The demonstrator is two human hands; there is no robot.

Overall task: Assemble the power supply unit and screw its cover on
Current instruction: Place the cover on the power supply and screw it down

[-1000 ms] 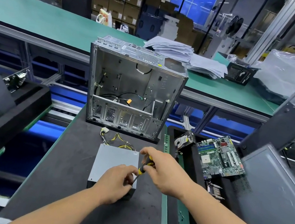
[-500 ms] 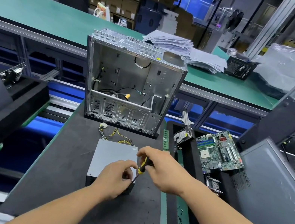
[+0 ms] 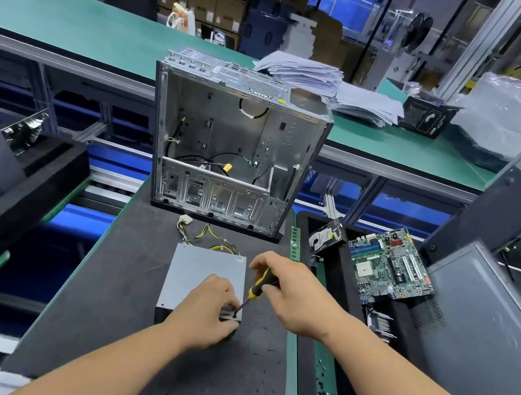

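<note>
Head view: a flat grey metal power supply unit [image 3: 199,277], box-shaped with a smooth matte lid, lies on a dark foam mat [image 3: 115,304] in front of an open bare-steel computer case [image 3: 227,142]. Left hand [image 3: 208,315] curls over its near right corner, fingers bent. Right hand [image 3: 295,296] grips a black-and-yellow screwdriver [image 3: 257,289], slanted, tip on that corner.

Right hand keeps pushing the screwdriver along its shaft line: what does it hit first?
The right hand grips the screwdriver angled down and to the left. Its tip already looks seated at the near right corner of the power supply unit, beside the left hand fingers, so the cover comes first, likely a screw there.
</note>
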